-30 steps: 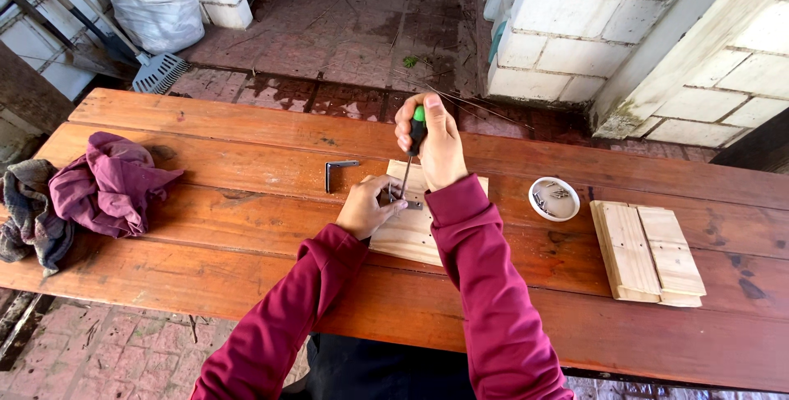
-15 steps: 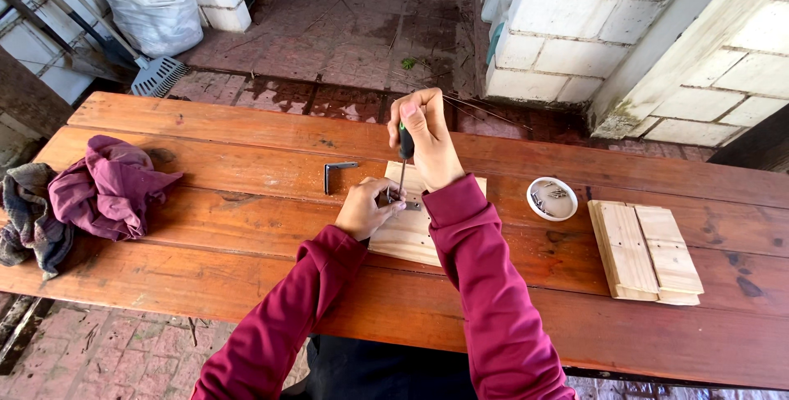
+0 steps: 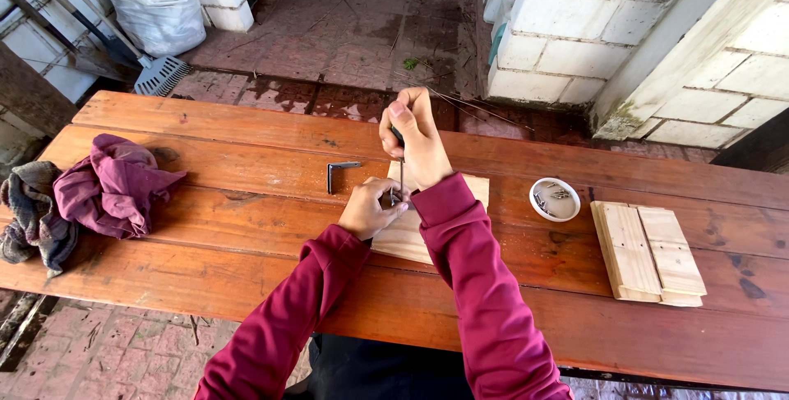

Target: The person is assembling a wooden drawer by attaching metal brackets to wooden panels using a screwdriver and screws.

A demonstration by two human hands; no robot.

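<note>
Fingers of the right hand (image 3: 419, 141) are curled tight around the dark handle of a screwdriver (image 3: 400, 171), thumb on top, so that only a sliver of handle shows; its thin steel shaft stands nearly upright, with the tip down at the left hand. The left hand (image 3: 370, 207) rests on a pale wood panel (image 3: 411, 231), fingers bent and pinched together around the shaft's tip; whatever small thing they pinch is hidden by the fingers. Both arms wear maroon knit sleeves.

That panel is flat, light and unvarnished, made of smooth planks, and lies near the middle of the table (image 3: 246, 137), partly covered by the arms. The table is of long reddish-brown varnished boards with dark grain and stains.

Just left of the panel lies an L-shaped grey metal bracket (image 3: 339, 171), flat on the boards. To the right sits a small round white dish (image 3: 555, 199) holding dark screws, and beyond it a second panel (image 3: 649, 250) of pale slats, rectangular, well apart from the hands. At the table's left end lie a crumpled maroon cloth (image 3: 115, 186) and, touching it, a rumpled grey cloth (image 3: 33, 211).
</note>
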